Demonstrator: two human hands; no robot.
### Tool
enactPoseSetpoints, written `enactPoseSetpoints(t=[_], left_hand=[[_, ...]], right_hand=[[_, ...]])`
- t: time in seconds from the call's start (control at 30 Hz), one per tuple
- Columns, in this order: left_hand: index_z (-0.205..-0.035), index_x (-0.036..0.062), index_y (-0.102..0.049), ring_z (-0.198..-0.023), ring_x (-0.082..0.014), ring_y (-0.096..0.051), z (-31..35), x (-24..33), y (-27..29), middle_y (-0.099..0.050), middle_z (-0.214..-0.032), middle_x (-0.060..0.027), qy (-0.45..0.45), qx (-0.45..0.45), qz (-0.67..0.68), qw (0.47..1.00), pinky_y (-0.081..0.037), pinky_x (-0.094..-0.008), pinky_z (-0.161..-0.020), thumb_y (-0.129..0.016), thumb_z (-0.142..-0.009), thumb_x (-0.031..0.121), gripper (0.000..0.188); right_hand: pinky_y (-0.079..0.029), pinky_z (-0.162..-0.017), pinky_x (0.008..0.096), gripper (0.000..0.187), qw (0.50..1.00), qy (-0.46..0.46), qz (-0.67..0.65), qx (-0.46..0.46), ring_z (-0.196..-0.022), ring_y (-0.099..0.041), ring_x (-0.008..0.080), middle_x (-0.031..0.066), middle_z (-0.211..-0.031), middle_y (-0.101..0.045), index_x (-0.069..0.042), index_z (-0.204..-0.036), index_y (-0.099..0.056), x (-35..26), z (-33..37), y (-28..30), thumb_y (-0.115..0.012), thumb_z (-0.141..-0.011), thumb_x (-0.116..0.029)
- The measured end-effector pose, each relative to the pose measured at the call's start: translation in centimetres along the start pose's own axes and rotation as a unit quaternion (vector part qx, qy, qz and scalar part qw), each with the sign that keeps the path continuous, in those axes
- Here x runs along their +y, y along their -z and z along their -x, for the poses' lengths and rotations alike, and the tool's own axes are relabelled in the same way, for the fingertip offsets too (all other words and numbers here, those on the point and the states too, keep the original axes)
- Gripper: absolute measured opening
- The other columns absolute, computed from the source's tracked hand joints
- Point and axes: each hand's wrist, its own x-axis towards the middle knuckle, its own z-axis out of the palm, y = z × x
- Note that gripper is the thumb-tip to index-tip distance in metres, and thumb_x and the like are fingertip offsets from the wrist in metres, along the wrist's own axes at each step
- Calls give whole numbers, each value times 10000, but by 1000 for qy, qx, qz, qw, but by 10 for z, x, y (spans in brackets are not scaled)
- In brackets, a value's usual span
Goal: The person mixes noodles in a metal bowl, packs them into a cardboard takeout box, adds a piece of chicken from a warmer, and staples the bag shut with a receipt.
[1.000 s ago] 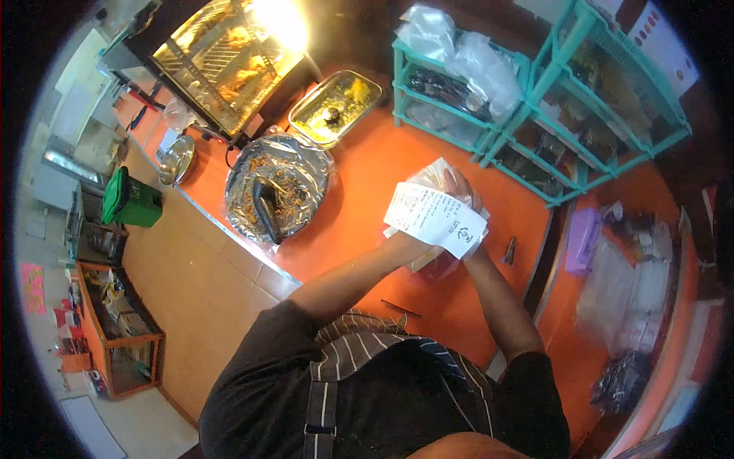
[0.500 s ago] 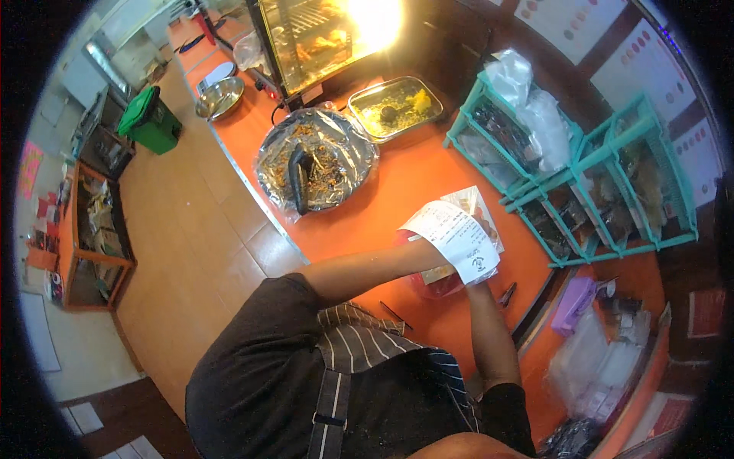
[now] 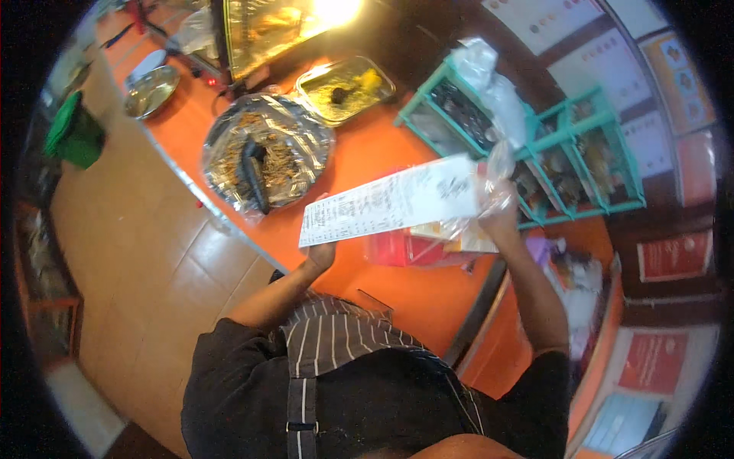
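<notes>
A long white printed receipt (image 3: 390, 199) is stretched out between my two hands above the orange counter. My left hand (image 3: 323, 254) is closed on its left end, with the fingers partly behind the paper. At the other end, my right hand (image 3: 498, 213) grips a bunched clear plastic bag (image 3: 501, 170) beside the receipt's edge. Whether it pinches the paper too is blurred. Below the receipt show a pink-red package (image 3: 405, 249) and a pale box (image 3: 470, 240) in clear plastic, both partly covered by the paper.
A foil-lined round tray (image 3: 267, 157) with brown bits and black tongs stands on the counter's left. Behind it are a metal tray of yellow food (image 3: 344, 92) and a lit glass warmer (image 3: 264, 34). Teal baskets (image 3: 581, 157) of packets stand at the right, near the counter's dark edge (image 3: 474, 317).
My hands have moved apart, and the receipt, curled over them before, is now drawn out long. My right hand has moved right with the clear plastic. The view has shifted to the right.
</notes>
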Motion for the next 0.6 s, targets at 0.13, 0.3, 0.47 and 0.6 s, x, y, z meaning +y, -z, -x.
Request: enactPoseSetpoints(t=[0.13,0.3,0.47,0.6], left_hand=[[-1413,-15,-448,-1263,-259,-534,-32,23,-44,-551,-1371,-152,113,-183,163,963,-432,-403,-1070,-490,-1048,265,461],[-1437,-10,-400,-1261,-255,-537,-70,92,-111,-548,-1360,-159,18,-342,316,885,-442,-405,-1066,-451,-1060,333,513],[-1462,-6,-353,-1258,-251,-540,-68,136,-95,-544,-1348,-166,-96,-247,456,850,-452,-408,-1063,-411,-1071,402,568],[-1466,-13,-326,-1255,-254,-549,-72,160,-76,-538,-1357,-180,27,-148,450,880,-471,-414,-1057,-331,-1084,457,606]], right_hand=[[-509,-909,465,323,986,-75,146,17,-983,-668,388,234,-1046,-689,23,-1126,-635,-54,-41,66,-604,-890,-195],[-566,-709,454,383,895,-439,-28,74,-840,-695,316,180,-959,-682,22,-1062,-626,-165,-113,78,-444,-1039,-314],[-592,-688,453,436,816,-483,-249,198,-836,-702,283,156,-974,-659,55,-1191,-551,-191,-109,77,-423,-1059,-340],[-595,-717,460,338,799,-494,-239,245,-798,-709,321,181,-908,-674,54,-1133,-600,-204,-107,62,-461,-1029,-236]])
